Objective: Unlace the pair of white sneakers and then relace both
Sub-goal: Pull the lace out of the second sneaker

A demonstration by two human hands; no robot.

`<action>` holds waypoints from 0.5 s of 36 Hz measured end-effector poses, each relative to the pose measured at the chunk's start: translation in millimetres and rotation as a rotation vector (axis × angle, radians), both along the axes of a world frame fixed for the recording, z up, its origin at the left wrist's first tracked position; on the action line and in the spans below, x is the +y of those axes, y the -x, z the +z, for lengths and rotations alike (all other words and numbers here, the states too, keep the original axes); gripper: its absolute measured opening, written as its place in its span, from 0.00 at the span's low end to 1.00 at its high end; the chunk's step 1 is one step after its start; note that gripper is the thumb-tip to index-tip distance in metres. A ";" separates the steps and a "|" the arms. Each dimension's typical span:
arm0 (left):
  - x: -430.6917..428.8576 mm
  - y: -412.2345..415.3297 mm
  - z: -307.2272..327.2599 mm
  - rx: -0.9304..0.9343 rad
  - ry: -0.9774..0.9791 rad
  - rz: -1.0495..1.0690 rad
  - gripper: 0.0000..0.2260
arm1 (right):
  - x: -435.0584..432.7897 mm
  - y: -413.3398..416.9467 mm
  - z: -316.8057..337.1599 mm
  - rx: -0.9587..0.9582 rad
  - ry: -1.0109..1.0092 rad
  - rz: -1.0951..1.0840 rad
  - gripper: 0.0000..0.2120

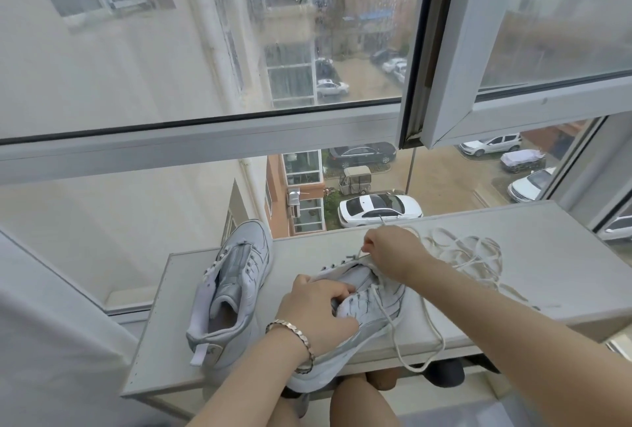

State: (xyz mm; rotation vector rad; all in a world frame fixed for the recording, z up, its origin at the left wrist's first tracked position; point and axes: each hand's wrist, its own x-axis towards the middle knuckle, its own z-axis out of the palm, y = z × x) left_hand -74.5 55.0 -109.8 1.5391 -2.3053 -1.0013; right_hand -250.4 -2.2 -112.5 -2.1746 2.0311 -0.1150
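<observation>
Fingers (371, 242) on lace (358, 254) above sneaker (374, 305)

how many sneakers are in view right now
2. The left sneaker stands alone on the board, apparently unlaced. The held sneaker lies tilted at the near edge, the left hand gripping it while the right hand pinches its lace.
</observation>
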 end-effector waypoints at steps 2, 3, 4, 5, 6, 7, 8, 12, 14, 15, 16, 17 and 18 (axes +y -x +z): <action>0.0 1.4 0.5 -0.018 -0.032 0.029 0.08 | -3.6 -7.4 -3.0 -0.011 -0.001 -0.047 0.10; 0.1 1.5 1.3 -0.025 -0.048 0.043 0.07 | -4.8 -10.1 -3.4 -0.017 0.000 -0.064 0.09; 0.2 1.6 1.9 -0.026 -0.060 0.053 0.08 | -5.3 -12.3 -3.7 -0.021 0.000 -0.072 0.09; -0.1 1.7 2.0 -0.023 -0.067 0.060 0.09 | -5.6 -13.8 -3.7 -0.023 0.000 -0.071 0.09; -0.2 1.8 2.0 -0.022 -0.071 0.062 0.09 | -5.5 -13.9 -3.4 -0.030 0.000 -0.065 0.09; -0.2 2.4 2.0 -0.024 -0.066 0.056 0.08 | -5.2 -12.5 -2.7 -0.050 -0.002 -0.057 0.09; 0.1 2.8 1.6 -0.028 -0.054 0.047 0.06 | -4.3 -9.6 -1.5 -0.088 -0.010 -0.049 0.08; 0.8 2.6 0.6 0.012 0.012 0.026 0.06 | 6.2 7.3 10.2 -0.261 -0.047 -0.014 0.08; 1.2 2.4 5.6 0.119 0.032 0.069 0.07 | 12.6 12.4 12.8 -0.307 -0.052 0.001 0.07; 0.8 2.3 8.3 0.158 0.082 0.099 0.08 | 15.8 12.9 12.5 -0.329 -0.052 0.000 0.06; -1.1 2.3 10.5 0.159 0.173 0.120 0.09 | 18.5 12.7 11.0 -0.359 -0.055 0.000 0.06; -3.9 2.9 12.5 0.129 0.284 0.135 0.09 | 20.6 11.9 9.3 -0.394 -0.058 0.004 0.07; -7.0 4.4 15.3 0.103 0.377 0.149 0.09 | 22.4 10.9 7.6 -0.426 -0.063 0.010 0.09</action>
